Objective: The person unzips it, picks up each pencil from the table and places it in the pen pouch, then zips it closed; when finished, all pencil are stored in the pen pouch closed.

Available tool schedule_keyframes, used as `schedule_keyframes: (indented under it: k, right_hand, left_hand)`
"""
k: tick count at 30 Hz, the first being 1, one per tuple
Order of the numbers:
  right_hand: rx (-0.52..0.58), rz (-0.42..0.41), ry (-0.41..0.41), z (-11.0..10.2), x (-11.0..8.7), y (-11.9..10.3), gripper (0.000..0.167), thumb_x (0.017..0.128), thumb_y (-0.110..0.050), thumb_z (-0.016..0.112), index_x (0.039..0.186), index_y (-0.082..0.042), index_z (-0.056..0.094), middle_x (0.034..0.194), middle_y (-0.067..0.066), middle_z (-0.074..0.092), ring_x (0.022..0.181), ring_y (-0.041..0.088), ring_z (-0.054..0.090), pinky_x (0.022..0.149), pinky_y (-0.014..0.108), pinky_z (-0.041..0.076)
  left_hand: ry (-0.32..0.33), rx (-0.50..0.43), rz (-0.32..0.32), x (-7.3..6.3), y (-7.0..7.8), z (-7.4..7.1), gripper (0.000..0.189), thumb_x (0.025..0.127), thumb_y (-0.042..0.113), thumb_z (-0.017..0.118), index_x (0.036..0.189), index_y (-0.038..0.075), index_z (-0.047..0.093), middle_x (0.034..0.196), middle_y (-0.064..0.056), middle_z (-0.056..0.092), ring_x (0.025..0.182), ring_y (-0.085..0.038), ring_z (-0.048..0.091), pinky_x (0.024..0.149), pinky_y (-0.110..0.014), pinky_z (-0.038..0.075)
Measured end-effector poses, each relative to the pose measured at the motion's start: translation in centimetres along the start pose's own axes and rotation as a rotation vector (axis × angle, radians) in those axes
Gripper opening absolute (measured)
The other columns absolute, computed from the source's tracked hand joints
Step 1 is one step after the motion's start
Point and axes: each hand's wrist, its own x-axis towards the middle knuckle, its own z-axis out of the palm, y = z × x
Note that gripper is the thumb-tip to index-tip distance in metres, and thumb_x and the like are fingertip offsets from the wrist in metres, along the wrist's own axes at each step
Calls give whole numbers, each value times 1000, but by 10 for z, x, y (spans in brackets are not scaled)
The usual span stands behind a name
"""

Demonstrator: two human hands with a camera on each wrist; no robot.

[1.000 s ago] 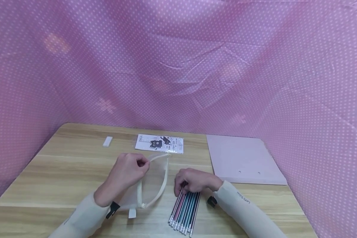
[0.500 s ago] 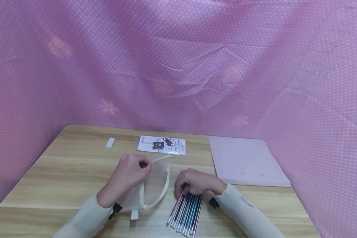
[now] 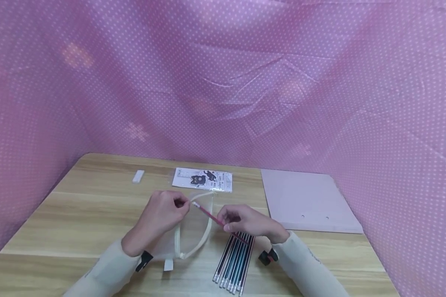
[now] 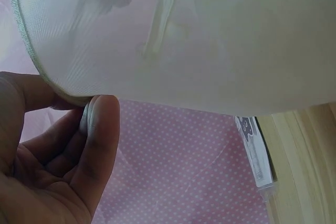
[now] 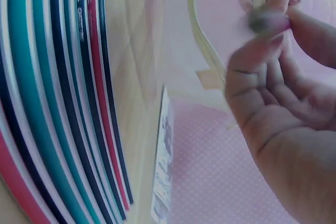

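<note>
My left hand (image 3: 166,214) pinches the upper edge of a translucent mesh zip pouch (image 3: 194,227), whose cream-zipped mouth gapes toward the right. The left wrist view shows thumb and fingertips on the mesh (image 4: 199,61) at its rim. Over the pencils on the table, my right hand (image 3: 245,222) pinches one red pencil (image 3: 209,215). That pencil slants up to the left, its pale end at the pouch's mouth. Beneath lie several striped pencils (image 3: 231,264) in a row, teal, dark and red in the right wrist view.
A packaged ruler set (image 3: 202,180) with cat drawings lies behind the pouch. A white eraser-like block (image 3: 138,176) is at the back left, and a pale pink folder-like board (image 3: 310,202) at the right. Pink dotted cloth (image 3: 223,82) hangs behind the table.
My right hand has lifted one red pencil from the row and swung its end up to the left, toward the pouch's mouth. The left hand keeps its hold on the pouch.
</note>
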Motion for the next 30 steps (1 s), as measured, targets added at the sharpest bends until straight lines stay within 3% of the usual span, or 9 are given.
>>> schedule_keyframes:
  k: [4, 8, 13, 19, 25, 30]
  right_hand:
    - [140, 42, 76, 2, 2, 1, 28, 93, -9, 64, 116, 7, 62, 96, 6, 65, 89, 10, 60, 80, 22, 54]
    - [220, 82, 89, 5, 4, 4, 32, 90, -10, 67, 116, 9, 62, 92, -4, 65, 85, 9, 61, 77, 21, 54]
    - [356, 130, 90, 13, 9, 9, 35, 87, -4, 67, 119, 10, 61, 91, -2, 66, 80, 9, 62, 72, 20, 57]
    - [615, 172, 195, 26, 16, 8, 40, 89, 1, 65, 126, 12, 55, 92, -2, 67, 77, 7, 63, 68, 20, 58]
    - [697, 201, 274, 37, 20, 7, 38, 89, 3, 64, 125, 12, 56, 87, -4, 71, 71, 6, 64, 66, 20, 58]
    - [765, 210, 308, 46, 24, 3, 40, 91, 2, 63, 129, 13, 55, 92, -3, 71, 74, 7, 66, 68, 22, 60]
  left_hand:
    - [12, -16, 4, 1, 0, 0, 6, 84, 11, 73, 81, 13, 77, 72, 1, 73, 60, -6, 58, 54, -17, 51]
    - [32, -39, -2, 0, 0, -1, 7, 83, 9, 72, 81, 13, 77, 72, 1, 73, 61, -7, 59, 56, -18, 52]
    - [56, -59, -32, -2, 0, 1, 7, 84, 10, 72, 83, 12, 78, 73, 1, 74, 63, -8, 60, 57, -19, 52]
    - [62, -116, -24, -6, 5, 5, 5, 84, 10, 73, 83, 12, 77, 74, 0, 74, 62, -6, 61, 55, -17, 53]
    - [39, -156, -28, -7, 9, 10, 4, 83, 11, 74, 83, 13, 77, 73, 0, 74, 61, -6, 61, 54, -17, 53]
    - [-10, -213, -54, -9, 11, 15, 4, 83, 9, 75, 82, 13, 77, 73, 0, 75, 61, -6, 63, 55, -18, 55]
